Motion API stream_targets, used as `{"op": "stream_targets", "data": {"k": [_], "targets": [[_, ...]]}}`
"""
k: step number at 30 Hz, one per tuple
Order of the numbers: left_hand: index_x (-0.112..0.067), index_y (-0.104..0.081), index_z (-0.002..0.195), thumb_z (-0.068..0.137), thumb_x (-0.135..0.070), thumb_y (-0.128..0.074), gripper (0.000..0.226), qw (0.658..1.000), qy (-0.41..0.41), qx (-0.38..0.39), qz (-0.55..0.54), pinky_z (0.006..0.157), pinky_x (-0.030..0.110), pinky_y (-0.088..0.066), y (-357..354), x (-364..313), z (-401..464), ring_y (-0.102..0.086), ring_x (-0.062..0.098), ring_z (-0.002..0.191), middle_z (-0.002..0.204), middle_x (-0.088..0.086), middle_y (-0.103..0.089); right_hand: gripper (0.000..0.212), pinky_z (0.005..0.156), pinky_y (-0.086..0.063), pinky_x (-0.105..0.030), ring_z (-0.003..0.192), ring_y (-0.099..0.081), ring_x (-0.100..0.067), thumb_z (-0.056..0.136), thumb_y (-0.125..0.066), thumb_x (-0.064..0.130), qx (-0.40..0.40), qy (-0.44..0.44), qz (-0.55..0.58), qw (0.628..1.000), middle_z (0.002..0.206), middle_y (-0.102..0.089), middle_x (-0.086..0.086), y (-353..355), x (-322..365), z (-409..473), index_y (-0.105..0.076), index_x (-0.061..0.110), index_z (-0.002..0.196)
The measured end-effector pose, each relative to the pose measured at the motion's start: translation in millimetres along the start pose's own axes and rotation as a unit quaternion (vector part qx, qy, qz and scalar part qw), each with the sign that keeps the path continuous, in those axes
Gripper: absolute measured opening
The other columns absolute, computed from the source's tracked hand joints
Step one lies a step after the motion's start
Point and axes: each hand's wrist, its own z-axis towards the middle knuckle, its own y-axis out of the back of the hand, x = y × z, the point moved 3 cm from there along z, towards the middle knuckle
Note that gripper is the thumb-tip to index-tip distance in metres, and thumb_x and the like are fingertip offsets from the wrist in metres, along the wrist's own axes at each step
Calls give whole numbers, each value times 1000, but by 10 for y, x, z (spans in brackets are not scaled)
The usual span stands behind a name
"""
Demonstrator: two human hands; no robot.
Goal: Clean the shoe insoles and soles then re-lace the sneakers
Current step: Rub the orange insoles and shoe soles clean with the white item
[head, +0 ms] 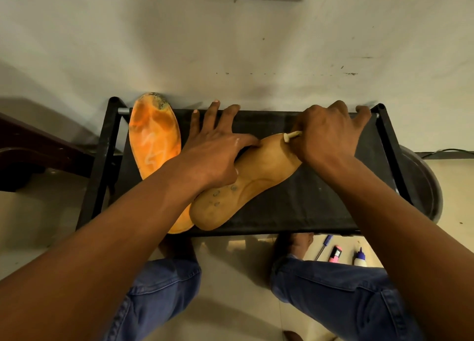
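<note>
Lying across the black stand, the tan insole overlaps the heel of an orange insole to its left. The left hand presses it flat with straight, spread fingers. The right hand curls around a small pale tool touching the insole's far end.

A person seen from above — bare forearms, no sleeves, blue denim jeans with visible seams over both knees — bare feet.

A plain home room: tiled floor, scuffed painted wall, low black fabric rack as worktop.
</note>
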Motion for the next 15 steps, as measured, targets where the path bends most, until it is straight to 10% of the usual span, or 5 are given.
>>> {"op": "stream_targets", "data": {"k": [8,15], "targets": [[-53,-42,144,88,-40,-71,64,1000,-11,-4,-18,121,65,4,-6,-18,2,21,37,152,166,-3,15,3,104,-37,-57,89,-63,-23,78,-74,23,128,-51,218,966,80,-70,2,101,-165,117,-74,27,78],[-37,-46,142,68,-82,-65,88,997,29,-40,63,107,55,-33,20,-326,-49,-32,32,136,146,4,-33,13,109,-34,-59,88,-63,-22,85,-70,17,160,-60,226,959,84,-71,0,158,-268,79,-75,28,81]]}}
